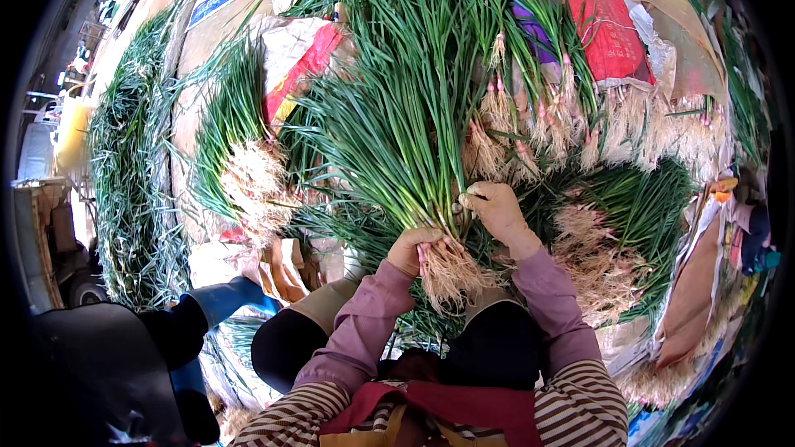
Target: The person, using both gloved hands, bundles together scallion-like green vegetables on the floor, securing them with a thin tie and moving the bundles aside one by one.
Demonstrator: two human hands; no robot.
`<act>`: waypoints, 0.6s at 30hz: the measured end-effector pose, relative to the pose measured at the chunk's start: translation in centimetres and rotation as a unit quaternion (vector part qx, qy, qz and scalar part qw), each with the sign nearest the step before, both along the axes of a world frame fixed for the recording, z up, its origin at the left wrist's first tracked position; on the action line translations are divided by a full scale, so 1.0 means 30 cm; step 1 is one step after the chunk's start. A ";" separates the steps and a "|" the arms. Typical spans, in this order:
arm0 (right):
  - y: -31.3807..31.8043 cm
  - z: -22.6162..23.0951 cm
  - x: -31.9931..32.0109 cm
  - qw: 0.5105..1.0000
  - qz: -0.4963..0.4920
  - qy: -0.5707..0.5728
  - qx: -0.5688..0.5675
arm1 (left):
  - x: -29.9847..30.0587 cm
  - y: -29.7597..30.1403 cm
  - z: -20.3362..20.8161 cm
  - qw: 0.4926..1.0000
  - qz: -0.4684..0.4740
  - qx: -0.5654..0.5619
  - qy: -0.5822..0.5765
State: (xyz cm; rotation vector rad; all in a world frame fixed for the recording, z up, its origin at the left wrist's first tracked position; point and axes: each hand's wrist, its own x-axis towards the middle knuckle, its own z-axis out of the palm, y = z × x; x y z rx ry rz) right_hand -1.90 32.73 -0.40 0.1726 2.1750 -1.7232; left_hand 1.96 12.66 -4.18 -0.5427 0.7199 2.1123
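In front of my knees is a thick bunch of spring onions (406, 149), green leaves fanning away from me and pale, stringy roots (451, 271) toward me. My left hand (410, 250), in a pale glove, is wrapped round the bunch from the left, just above the roots. At the right edge of the stalks, my right hand (497, 213), gloved alike, has its fingers curled in a pinch. Whatever lies between those fingertips is too small to make out.
A bundle of spring onions (252, 174) lies to the left and another (596, 257) to the right. More rooted stalks (497, 112) lie ahead, beside a red sack (609, 29). A person's blue boot (232, 298) is close on my left.
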 end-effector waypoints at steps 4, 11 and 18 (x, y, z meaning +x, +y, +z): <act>-0.049 -0.009 0.043 0.959 0.007 0.204 0.196 | 0.003 0.028 0.038 1.000 0.023 -0.012 -0.013; -0.098 -0.025 0.075 0.957 -0.099 0.219 0.165 | 0.016 0.099 0.050 0.994 0.095 0.033 -0.046; -0.048 -0.147 0.052 0.965 -0.235 0.114 0.008 | 0.014 0.133 0.058 0.981 0.140 0.091 0.098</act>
